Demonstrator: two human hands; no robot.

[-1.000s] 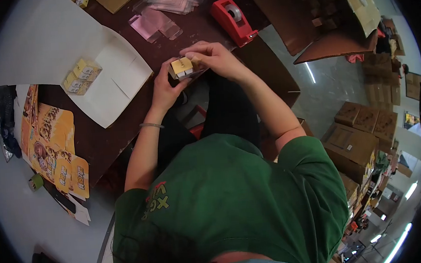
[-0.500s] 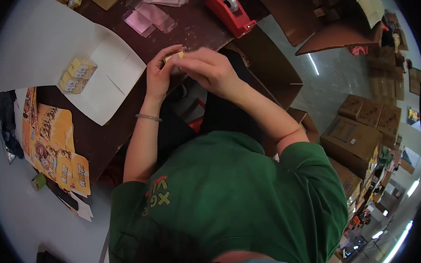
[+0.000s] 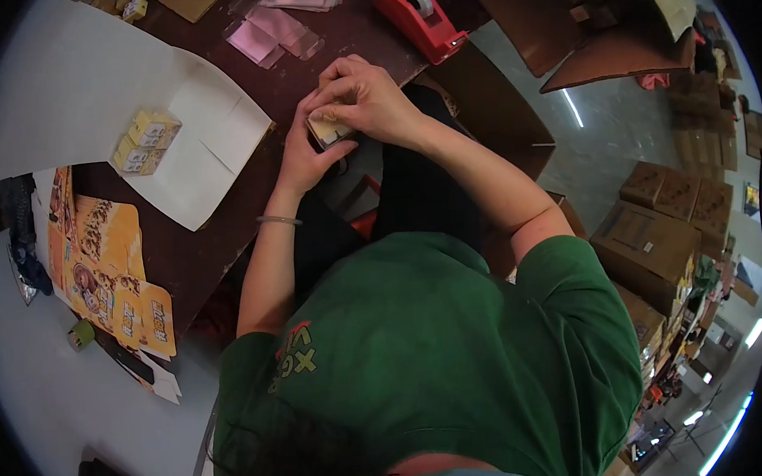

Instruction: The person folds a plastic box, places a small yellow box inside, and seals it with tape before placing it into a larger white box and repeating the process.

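Observation:
Between my two hands, over the table's near edge, is a small yellowish box [image 3: 329, 132] with a dark side. My left hand [image 3: 301, 156] is wrapped round it from the left, thumb along its lower edge. My right hand [image 3: 371, 103] presses its fingers and thumb on the top of the box, and its fingertips partly cover it. To the left, several small yellow boxes [image 3: 146, 141] stand grouped in an open white carton [image 3: 217, 117]. Beyond my hands lie pink cards in clear sleeves [image 3: 273, 37].
A red tape dispenser [image 3: 420, 17] stands at the table's far right. Open brown cartons [image 3: 499, 100] are on the right, with stacked boxes [image 3: 647, 239] farther off. Flat orange printed packaging [image 3: 113, 272] lies at the left, near a small green roll [image 3: 81, 334].
My right hand has settled against the small box, which now shows more of its top. My left hand has turned and come slightly lower around it. The view has shifted slightly.

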